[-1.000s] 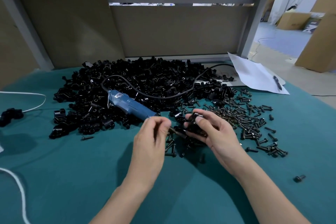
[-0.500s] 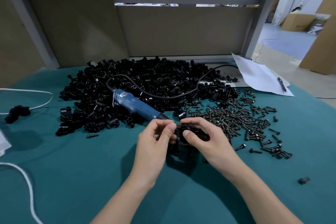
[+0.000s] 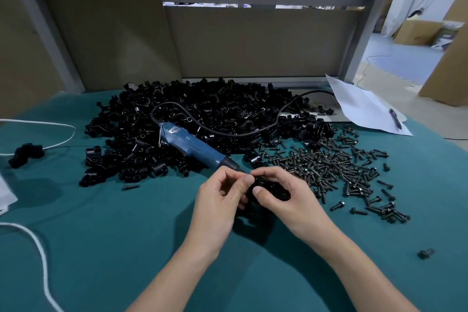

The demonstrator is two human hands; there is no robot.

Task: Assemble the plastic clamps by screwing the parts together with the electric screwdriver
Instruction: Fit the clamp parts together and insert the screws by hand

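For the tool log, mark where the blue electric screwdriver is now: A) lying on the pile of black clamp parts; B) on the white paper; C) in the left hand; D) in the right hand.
A: the blue electric screwdriver lies across the pile of black clamp parts, while the left hand and right hand both hold a black clamp part.

The teal cloth-covered table (image 3: 126,248) bears a broad heap of black plastic clamp parts (image 3: 215,114) at twelve o'clock, with a blue electric screwdriver (image 3: 192,144) lying across it. Dark metal screws (image 3: 329,167) spread at two, with a white paper sheet (image 3: 362,109) beyond at one. A lone black clamp (image 3: 25,153) sits at ten, a thick white cord (image 3: 43,261) at eight.
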